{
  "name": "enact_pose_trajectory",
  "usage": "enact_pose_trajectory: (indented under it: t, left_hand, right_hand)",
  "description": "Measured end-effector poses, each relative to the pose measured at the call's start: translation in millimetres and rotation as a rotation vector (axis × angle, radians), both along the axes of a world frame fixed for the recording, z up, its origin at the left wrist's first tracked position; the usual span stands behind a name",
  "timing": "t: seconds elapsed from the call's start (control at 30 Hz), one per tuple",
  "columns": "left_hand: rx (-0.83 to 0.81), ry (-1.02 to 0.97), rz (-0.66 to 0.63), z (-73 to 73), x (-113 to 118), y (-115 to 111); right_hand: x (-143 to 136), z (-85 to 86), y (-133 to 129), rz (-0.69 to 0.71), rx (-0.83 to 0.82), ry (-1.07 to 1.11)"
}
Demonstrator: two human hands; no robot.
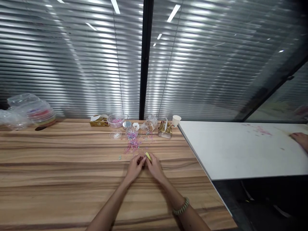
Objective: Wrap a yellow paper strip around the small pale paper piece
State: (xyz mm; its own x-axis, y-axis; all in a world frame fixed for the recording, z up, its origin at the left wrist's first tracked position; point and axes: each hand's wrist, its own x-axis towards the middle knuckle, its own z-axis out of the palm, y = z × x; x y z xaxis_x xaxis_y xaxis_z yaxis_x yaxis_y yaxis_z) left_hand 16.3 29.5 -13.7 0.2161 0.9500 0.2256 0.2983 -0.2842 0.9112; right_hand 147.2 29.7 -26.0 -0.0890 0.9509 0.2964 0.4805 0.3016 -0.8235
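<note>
My left hand is closed in a pinch close above the wooden table, its fingertips meeting those of my right hand; what it grips is too small to make out. My right hand is wrapped round a small yellow tool. Just beyond both hands lies a loose pile of small pink and purple pieces, spilling from a clear cup. One small greenish piece sits apart, left of my left hand.
Along the back stand a gold tissue box, a clear bowl with pink pieces, a plastic bag, another gold packet and a paper cup. Another person's hand rests on the white table at right.
</note>
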Motion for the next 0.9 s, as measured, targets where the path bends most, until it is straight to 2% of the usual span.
enact_pose_trajectory:
  t: [0.57, 0.9]
  left_hand:
    - [0.002, 0.014, -0.024, -7.3, -1.5, 1.1]
    - [-0.017, 0.017, -0.035, -1.9, 0.6, -0.6]
  right_hand:
    - [-0.4, -0.8, -0.7, -0.014, 0.041, -0.004]
    - [-1.3, -1.8, 0.1, -0.017, 0.050, -0.002]
